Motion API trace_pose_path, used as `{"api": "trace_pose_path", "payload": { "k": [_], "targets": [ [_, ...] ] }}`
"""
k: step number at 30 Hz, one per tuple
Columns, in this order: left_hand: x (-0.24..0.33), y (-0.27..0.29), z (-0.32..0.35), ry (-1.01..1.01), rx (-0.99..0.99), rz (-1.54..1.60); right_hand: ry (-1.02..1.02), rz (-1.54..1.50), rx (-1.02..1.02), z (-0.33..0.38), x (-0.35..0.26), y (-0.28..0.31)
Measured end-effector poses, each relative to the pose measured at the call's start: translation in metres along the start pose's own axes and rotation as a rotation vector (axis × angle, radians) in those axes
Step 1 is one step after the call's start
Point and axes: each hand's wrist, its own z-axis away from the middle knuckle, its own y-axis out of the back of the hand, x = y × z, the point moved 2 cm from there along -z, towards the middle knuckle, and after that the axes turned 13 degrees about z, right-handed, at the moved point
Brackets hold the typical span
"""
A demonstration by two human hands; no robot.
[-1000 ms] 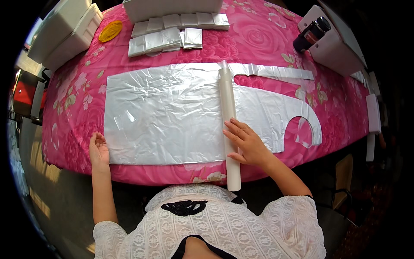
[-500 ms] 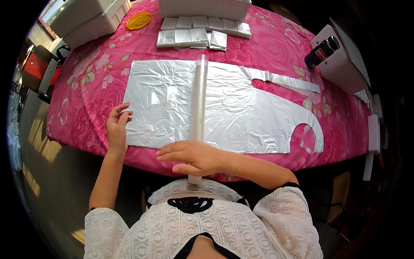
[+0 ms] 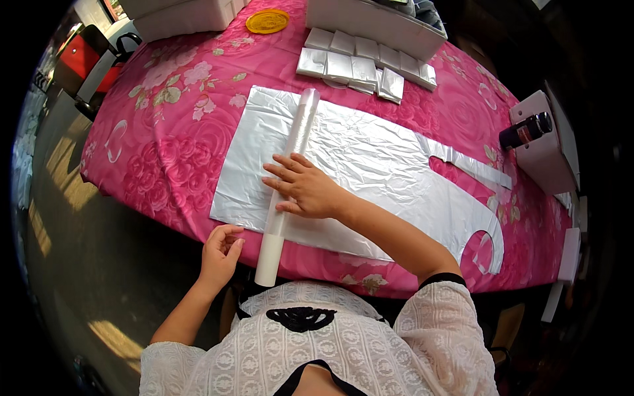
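A thin silvery-white plastic apron (image 3: 370,165) lies spread across the table, its cut-out straps toward the right. Across its left part rests a long pale roller (image 3: 269,254), tilted, its near end jutting past the table edge. My right hand (image 3: 307,188) lies flat on the roller's middle with the fingers spread. Just off the apron's near left corner, by the table edge, is my left hand (image 3: 220,256); its fingers are loosely bent, the thumb stands apart, and nothing shows in it.
Folded plastic packets (image 3: 356,63) lie in rows at the back before a white foam box (image 3: 370,33). A yellow disc (image 3: 267,21) sits to their left. A dark bottle (image 3: 526,130) leans by a white box (image 3: 555,158) at right. Pink floral cloth (image 3: 178,171) covers the table.
The roller has moved left over the apron and turned aslant, with my right hand shifting up onto its middle. My left hand has dropped from the apron's left edge to its near corner. The view has shifted.
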Motion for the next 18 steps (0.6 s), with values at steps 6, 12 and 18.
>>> {"api": "trace_pose_path", "payload": {
  "k": [6,12,18],
  "targets": [
    [0.013,-0.001,0.021,0.014,0.001,-0.469,-0.241,-0.034,0.045,-0.086,-0.037,-0.036],
    [-0.009,0.000,0.025,0.118,0.086,-0.289,-0.779,-0.217,0.368,-0.083,-0.060,-0.049],
    [0.005,-0.023,0.015,0.325,-0.184,0.365,-0.939,-1.258,0.639,-0.049,-0.049,-0.003]
  ]
}}
